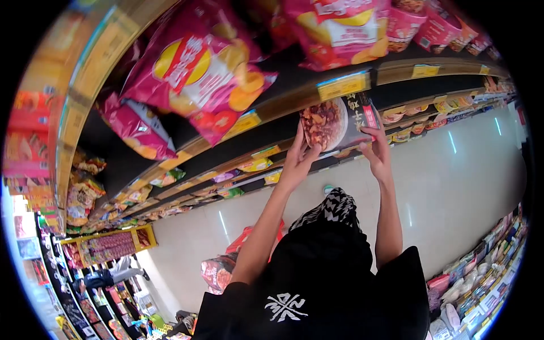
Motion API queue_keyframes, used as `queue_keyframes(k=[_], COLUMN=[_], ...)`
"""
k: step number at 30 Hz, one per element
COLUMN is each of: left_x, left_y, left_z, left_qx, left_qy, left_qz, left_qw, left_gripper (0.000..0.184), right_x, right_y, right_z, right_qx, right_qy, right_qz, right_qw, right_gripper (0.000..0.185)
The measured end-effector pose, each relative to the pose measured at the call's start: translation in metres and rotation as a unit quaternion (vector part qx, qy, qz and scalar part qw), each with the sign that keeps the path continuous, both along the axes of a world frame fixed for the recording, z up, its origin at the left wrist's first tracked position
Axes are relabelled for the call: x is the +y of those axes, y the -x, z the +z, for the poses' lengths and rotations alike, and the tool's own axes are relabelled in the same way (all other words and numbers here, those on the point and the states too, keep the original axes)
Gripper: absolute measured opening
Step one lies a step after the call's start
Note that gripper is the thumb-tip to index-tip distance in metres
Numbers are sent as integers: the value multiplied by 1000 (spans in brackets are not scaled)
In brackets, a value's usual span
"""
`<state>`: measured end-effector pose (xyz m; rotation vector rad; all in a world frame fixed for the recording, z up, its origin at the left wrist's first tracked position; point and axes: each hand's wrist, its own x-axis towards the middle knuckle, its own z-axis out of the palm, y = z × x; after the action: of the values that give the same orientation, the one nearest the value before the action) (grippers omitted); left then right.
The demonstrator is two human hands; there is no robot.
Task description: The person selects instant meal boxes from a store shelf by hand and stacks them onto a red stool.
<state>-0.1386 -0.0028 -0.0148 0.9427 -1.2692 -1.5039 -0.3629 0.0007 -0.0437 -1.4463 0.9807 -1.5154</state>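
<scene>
Between my two hands is a dark boxed instant meal (350, 126), its front printed with a bowl of reddish-brown food, Chinese characters and a red label. My left hand (299, 160) grips the lower left edge, thumb at the front. My right hand (377, 152) holds the right side, with fingers along the edge and thumb below. The box is at the front of a dark shelf, just under a yellow price tag (342, 86). Whether it touches the shelf, I cannot tell.
Pink chip bags (195, 71) lean over the upper shelf edge, with pink cups (438, 28) to the right. Lower shelves hold several packets and bowls. Red packages (218, 271) are by my left side. A person (99, 280) stands far left. More goods (473, 277) line the right.
</scene>
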Motion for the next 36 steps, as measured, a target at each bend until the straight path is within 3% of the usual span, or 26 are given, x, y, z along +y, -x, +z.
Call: queue_keyframes(k=[3,4,5,7,8,9,11,12,14,17,20,21,25,29,31,32,34,36], left_x=[-39,-50,-61,-86,-94,-99,-113,-134,-152,-163,-151,-146,-116,-100,-86,-72,-45,-18], left_y=[33,44,53,67,75,83,100,98,108,114,123,125,126,117,109,99,74,44], left_z=[-15,-18,-20,-26,-30,-26,-36,-70,-106,-111,-73,-63,-10,-17,-44,-33,-31,-35], left_qx=[-15,-70,-126,-207,-228,-187,-130,-197,-104,-243,-199,-180,-135,-33,28,39,70,79], left_qy=[0,-3,-4,-42,-71,-62,-42,-60,-6,22,25,-2,-61,-56,-40,-29,-11,-26], left_qz=[4,3,4,-15,-6,1,27,-14,45,107,80,55,-23,-27,3,23,49,85], left_qw=[1000,998,992,977,971,980,990,979,993,964,976,982,989,997,999,999,996,993], left_gripper=[70,69,69,62,49,45,37,32,34,41,45,46,51,59,68,66,62,58], right_x=[-28,-40,-56,-74,-85,-92,-108,-114,-129,-155,-166,-171,-187,-172,-151,-138,-99,-66], right_y=[28,34,50,62,71,73,77,79,85,90,92,94,116,99,63,38,-9,-43], right_z=[4,2,-16,-14,-20,-12,-17,-19,-23,-67,-57,-54,-74,-58,-38,-26,-3,-17], right_qx=[-34,-63,49,21,33,154,161,166,152,114,232,191,244,139,162,168,80,128], right_qy=[-24,-42,-27,-38,-35,15,28,34,7,-16,-42,-64,-43,-51,50,100,75,80], right_qz=[-1,9,-45,-49,-49,-114,-164,-189,-172,-176,-202,-210,-166,-182,-323,-389,-287,-195], right_qw=[999,997,997,998,998,981,973,967,973,978,951,957,955,972,931,900,952,969], right_gripper=[32,33,35,37,38,34,34,33,32,25,23,25,27,27,33,36,43,32])
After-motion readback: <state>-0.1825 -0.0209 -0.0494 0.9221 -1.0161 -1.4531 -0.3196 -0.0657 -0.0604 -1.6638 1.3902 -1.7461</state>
